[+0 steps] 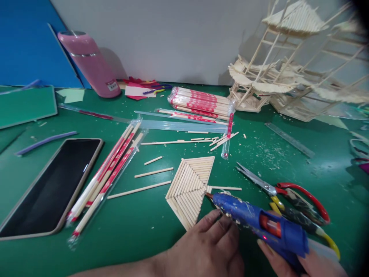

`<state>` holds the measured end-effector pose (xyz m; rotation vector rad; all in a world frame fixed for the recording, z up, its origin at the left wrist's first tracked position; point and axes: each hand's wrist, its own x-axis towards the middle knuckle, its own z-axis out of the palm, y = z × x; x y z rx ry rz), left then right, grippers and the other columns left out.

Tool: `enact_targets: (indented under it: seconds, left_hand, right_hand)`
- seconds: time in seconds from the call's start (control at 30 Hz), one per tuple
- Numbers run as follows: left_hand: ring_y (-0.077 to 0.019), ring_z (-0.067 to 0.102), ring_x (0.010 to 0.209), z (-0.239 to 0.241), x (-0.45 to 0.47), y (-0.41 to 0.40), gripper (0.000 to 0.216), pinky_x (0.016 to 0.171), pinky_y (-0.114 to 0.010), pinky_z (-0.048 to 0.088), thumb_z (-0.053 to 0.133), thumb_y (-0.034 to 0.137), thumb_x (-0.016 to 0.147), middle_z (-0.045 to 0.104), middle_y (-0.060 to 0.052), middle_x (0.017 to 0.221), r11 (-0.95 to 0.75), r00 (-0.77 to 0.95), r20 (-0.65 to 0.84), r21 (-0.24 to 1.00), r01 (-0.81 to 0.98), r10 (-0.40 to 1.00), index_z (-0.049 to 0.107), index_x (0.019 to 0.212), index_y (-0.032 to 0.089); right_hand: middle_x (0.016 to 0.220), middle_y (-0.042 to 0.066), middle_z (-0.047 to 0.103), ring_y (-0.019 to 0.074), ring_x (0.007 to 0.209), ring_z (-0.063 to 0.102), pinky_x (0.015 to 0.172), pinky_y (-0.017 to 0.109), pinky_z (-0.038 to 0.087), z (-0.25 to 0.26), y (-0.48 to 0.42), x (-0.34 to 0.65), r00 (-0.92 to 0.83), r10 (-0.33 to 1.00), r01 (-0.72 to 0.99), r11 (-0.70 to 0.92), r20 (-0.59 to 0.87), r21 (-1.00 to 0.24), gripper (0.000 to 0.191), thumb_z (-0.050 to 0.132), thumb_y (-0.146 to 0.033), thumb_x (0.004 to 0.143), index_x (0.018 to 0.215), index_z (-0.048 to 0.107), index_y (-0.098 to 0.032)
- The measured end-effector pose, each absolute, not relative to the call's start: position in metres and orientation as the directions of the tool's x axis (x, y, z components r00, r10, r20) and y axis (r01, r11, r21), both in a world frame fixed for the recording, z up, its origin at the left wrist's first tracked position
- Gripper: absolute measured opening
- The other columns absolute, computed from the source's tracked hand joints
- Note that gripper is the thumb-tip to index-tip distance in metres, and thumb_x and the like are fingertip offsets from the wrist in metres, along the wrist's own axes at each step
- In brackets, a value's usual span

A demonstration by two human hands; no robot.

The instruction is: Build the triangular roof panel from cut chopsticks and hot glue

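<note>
My right hand (pixel 285 257) grips a blue hot glue gun (pixel 253 217), with a small red light glowing on its side. The gun's nozzle points left and meets the right-hand point of a flat panel (pixel 188 184) made of wooden sticks laid in wedge-shaped rows. Just below the panel, my left hand (pixel 209 246) rests with its fingers curled in. Its fingertips are partly hidden beneath the gun, so whatever they pinch does not show. A short loose stick (pixel 226 188) lies right of the nozzle. Several cut sticks (pixel 153 189) lie left of the panel.
Scissors (pixel 271 188) with red and yellow handles lie at right. On the left are wrapped stick packs (pixel 106 173) and a phone (pixel 54 188). Farther back stand a pink bottle (pixel 92 65), a bundle of wrapped sticks (pixel 201 102) and a stick-built pavilion model (pixel 262 82).
</note>
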<state>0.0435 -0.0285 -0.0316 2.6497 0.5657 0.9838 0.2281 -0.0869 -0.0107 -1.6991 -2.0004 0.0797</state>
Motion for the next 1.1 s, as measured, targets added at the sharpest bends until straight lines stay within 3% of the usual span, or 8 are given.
enact_targets:
  seconds: [0.13,0.27,0.4,0.57,0.67,0.87,1.1]
  left_hand:
    - [-0.0148,0.062,0.095,-0.033,0.045,-0.029,0.025,0.101,-0.027,0.035,0.044,0.018,0.085,0.07,-0.005,0.091,-0.881,0.653,0.602,0.403,0.247,0.459,0.06,0.1,0.005]
    - [-0.0149,0.063,0.094,-0.033,0.045,-0.03,0.025,0.098,-0.027,0.039,0.044,0.017,0.084,0.07,-0.006,0.092,-0.873,0.636,0.607,0.415,0.258,0.476,0.06,0.1,0.005]
    - [-0.0159,0.063,0.093,-0.034,0.045,-0.03,0.026,0.097,-0.029,0.041,0.042,0.016,0.085,0.07,-0.008,0.091,-0.878,0.65,0.599,0.403,0.26,0.467,0.059,0.1,0.004]
    - [-0.016,0.063,0.093,-0.035,0.046,-0.031,0.025,0.099,-0.031,0.04,0.04,0.015,0.085,0.07,-0.008,0.089,-0.889,0.646,0.617,0.381,0.255,0.449,0.06,0.097,0.005]
    - [-0.0169,0.064,0.092,-0.034,0.046,-0.03,0.025,0.097,-0.032,0.042,0.04,0.015,0.085,0.07,-0.008,0.089,-0.888,0.646,0.616,0.384,0.253,0.45,0.06,0.097,0.005]
    - [-0.0183,0.063,0.093,-0.033,0.046,-0.029,0.025,0.096,-0.033,0.043,0.042,0.014,0.084,0.07,-0.009,0.09,-0.889,0.654,0.613,0.39,0.239,0.444,0.06,0.097,0.003]
    - [-0.0177,0.065,0.089,-0.034,0.046,-0.03,0.024,0.095,-0.033,0.043,0.043,0.013,0.083,0.071,-0.007,0.088,-0.883,0.636,0.622,0.402,0.242,0.457,0.061,0.096,0.004]
  right_hand:
    - [0.068,0.001,0.069,0.0156,0.049,0.064,0.046,0.018,0.052,0.002,-0.085,0.221,-0.064,0.935,0.914,0.195,0.348,-0.355,0.023,0.046,-0.031,0.081,0.094,0.063,-0.024]
    - [0.055,-0.001,0.066,0.0144,0.041,0.06,0.035,0.017,0.046,-0.003,-0.087,0.222,-0.014,0.913,0.924,0.167,0.407,-0.344,0.02,0.051,-0.037,0.078,0.089,0.065,-0.027]
    - [0.051,0.0,0.064,0.0135,0.039,0.059,0.033,0.016,0.046,-0.012,-0.089,0.221,0.04,0.876,0.898,0.179,0.481,-0.401,0.034,0.039,-0.049,0.082,0.084,0.066,-0.028]
    - [0.069,0.001,0.069,0.016,0.056,0.066,0.047,0.017,0.052,0.003,-0.086,0.212,0.041,0.922,0.88,0.15,0.386,-0.451,0.023,0.046,-0.036,0.081,0.091,0.064,-0.025]
    - [0.065,0.001,0.067,0.0148,0.051,0.064,0.047,0.017,0.051,0.018,-0.081,0.207,0.01,0.95,0.864,0.149,0.314,-0.48,0.022,0.044,-0.03,0.082,0.092,0.063,-0.024]
    - [0.063,0.001,0.066,0.0141,0.052,0.063,0.046,0.016,0.05,0.025,-0.078,0.203,0.013,0.948,0.857,0.152,0.317,-0.492,0.02,0.043,-0.029,0.084,0.082,0.062,-0.024]
    - [0.065,0.0,0.066,0.0129,0.052,0.063,0.046,0.014,0.049,0.021,-0.081,0.206,-0.007,0.952,0.848,0.167,0.305,-0.502,0.017,0.044,-0.026,0.083,0.085,0.061,-0.024]
